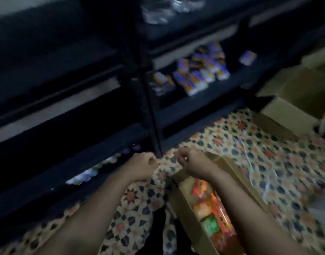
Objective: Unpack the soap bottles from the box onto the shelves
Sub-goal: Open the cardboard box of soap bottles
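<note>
right grip (193, 162) hangs over the box (183, 212), left grip (143, 166) just beside it, both curled, seemingly empty.

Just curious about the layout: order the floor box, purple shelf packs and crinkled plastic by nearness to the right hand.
1. The floor box, directly under the right hand.
2. The purple shelf packs, ahead on a shelf.
3. The crinkled plastic, highest up, farthest.

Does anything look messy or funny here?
Yes. The purple, orange and white packets on the black shelf lie jumbled, leaning at different angles, and a lone packet sits apart to the right. The picture is too blurry to tell more.
</note>
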Motion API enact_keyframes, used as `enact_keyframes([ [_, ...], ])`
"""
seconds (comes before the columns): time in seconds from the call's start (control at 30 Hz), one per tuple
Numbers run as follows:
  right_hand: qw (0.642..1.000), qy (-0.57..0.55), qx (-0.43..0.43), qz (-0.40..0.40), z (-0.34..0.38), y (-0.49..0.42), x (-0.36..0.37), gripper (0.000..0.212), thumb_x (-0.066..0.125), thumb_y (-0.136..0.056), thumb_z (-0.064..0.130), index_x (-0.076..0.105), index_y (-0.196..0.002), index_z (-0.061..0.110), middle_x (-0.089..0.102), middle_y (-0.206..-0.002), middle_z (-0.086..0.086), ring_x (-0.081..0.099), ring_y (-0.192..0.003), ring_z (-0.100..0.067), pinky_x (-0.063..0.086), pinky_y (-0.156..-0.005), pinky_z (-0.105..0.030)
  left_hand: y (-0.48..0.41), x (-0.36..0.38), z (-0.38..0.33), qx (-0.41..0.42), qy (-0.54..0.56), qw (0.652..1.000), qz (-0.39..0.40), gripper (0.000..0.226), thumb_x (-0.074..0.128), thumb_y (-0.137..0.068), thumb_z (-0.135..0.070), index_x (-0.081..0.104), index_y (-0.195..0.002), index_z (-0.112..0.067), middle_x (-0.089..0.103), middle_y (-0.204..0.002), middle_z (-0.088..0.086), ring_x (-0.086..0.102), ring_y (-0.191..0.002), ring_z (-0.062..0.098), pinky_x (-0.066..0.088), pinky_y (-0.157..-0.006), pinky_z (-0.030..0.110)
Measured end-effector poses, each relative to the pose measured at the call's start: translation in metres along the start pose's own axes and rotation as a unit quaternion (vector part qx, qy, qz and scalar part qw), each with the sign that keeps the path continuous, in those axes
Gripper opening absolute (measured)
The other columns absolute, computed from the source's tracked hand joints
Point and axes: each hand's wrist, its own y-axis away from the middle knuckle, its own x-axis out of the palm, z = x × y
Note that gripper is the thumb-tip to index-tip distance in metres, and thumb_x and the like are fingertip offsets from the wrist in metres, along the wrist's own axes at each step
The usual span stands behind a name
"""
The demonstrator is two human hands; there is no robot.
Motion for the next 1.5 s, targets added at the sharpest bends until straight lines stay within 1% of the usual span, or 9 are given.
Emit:
enact_keyframes([
  [0.2,0.957,0.13,-0.197,0.17,0.158,-0.016,0.04,0.021,0.043,-0.103,0.03,0.061,-0.11,0.024,0.063,-0.09,0.01,0.051,-0.062,-0.001,0.039,-0.047,-0.01,0.138,-0.033,0.107,-0.141,0.138,0.964,-0.18,0.024,0.042,-0.1,-0.034,0.062,-0.104,-0.021,0.063,-0.097,-0.004,0.058,-0.078,0.013,0.044,-0.063,0.027],
  [0.37,0.861,0.244,-0.344,0.284,0.288,-0.007,0.123,0.018,0.045,-0.102,0.029,0.062,-0.098,0.031,0.065,-0.088,0.013,0.06,-0.077,-0.01,0.043,-0.061,-0.018,0.259,-0.016,0.2,-0.263,0.243,0.884,-0.302,0.023,0.04,-0.1,-0.039,0.059,-0.105,-0.025,0.064,-0.088,-0.003,0.054,-0.063,0.011,0.042,-0.054,0.026],
  [0.6,0.727,0.351,-0.452,0.38,0.435,0.05,0.299,0.016,0.047,-0.101,0.033,0.061,-0.099,0.038,0.068,-0.099,0.008,0.067,-0.09,-0.017,0.056,-0.081,-0.039,0.423,0.062,0.311,-0.395,0.367,0.736,-0.41,0.025,0.045,-0.098,-0.034,0.064,-0.105,-0.019,0.065,-0.106,0.002,0.062,-0.091,0.018,0.05,-0.073,0.027],
  [0.7,0.672,0.387,-0.482,0.408,0.481,0.083,0.379,0.019,0.045,-0.102,0.033,0.063,-0.106,0.03,0.064,-0.095,0.01,0.062,-0.083,-0.01,0.052,-0.075,-0.031,0.478,0.103,0.366,-0.45,0.362,0.705,-0.411,0.023,0.051,-0.097,-0.03,0.063,-0.114,-0.019,0.065,-0.114,0.003,0.06,-0.101,0.02,0.045,-0.084,0.027],
  [0.97,0.58,0.464,-0.485,0.462,0.561,0.155,0.576,0.025,0.042,-0.101,0.034,0.063,-0.115,0.034,0.055,-0.123,0.006,0.058,-0.105,-0.015,0.053,-0.09,-0.033,0.575,0.176,0.504,-0.486,0.44,0.657,-0.373,0.028,0.05,-0.099,-0.029,0.058,-0.124,-0.02,0.064,-0.116,0.0,0.056,-0.083,0.009,0.041,-0.068,0.019],
  [1.03,0.562,0.476,-0.491,0.465,0.577,0.165,0.61,0.026,0.043,-0.101,0.033,0.063,-0.116,0.032,0.055,-0.115,0.009,0.055,-0.094,-0.008,0.049,-0.077,-0.025,0.589,0.188,0.535,-0.496,0.466,0.638,-0.36,0.029,0.049,-0.099,-0.029,0.055,-0.126,-0.02,0.062,-0.107,0.0,0.057,-0.075,0.006,0.04,-0.059,0.018],
  [1.13,0.548,0.495,-0.483,0.47,0.602,0.171,0.662,0.026,0.043,-0.101,0.033,0.063,-0.119,0.029,0.051,-0.092,0.015,0.048,-0.074,-0.002,0.036,-0.058,-0.021,0.602,0.205,0.584,-0.512,0.481,0.621,-0.348,0.032,0.049,-0.099,-0.031,0.054,-0.129,-0.02,0.059,-0.122,0.006,0.056,-0.09,0.011,0.042,-0.071,0.022],
  [1.3,0.52,0.518,-0.48,0.481,0.638,0.153,0.766,0.028,0.043,-0.101,0.031,0.063,-0.12,0.027,0.058,-0.124,0.003,0.058,-0.107,-0.014,0.049,-0.086,-0.027,0.611,0.233,0.677,-0.528,0.517,0.587,-0.331,0.032,0.05,-0.098,-0.031,0.056,-0.128,-0.02,0.058,-0.127,0.006,0.057,-0.109,0.019,0.047,-0.089,0.03],
  [1.5,0.488,0.551,-0.463,0.494,0.677,0.112,0.915,0.023,0.042,-0.101,0.03,0.063,-0.111,0.028,0.059,-0.12,0.004,0.056,-0.104,-0.014,0.05,-0.087,-0.03,0.598,0.263,0.805,-0.537,0.576,0.539,-0.297,0.025,0.051,-0.098,-0.023,0.057,-0.122,-0.017,0.06,-0.122,0.006,0.059,-0.105,0.017,0.048,-0.086,0.027],
])
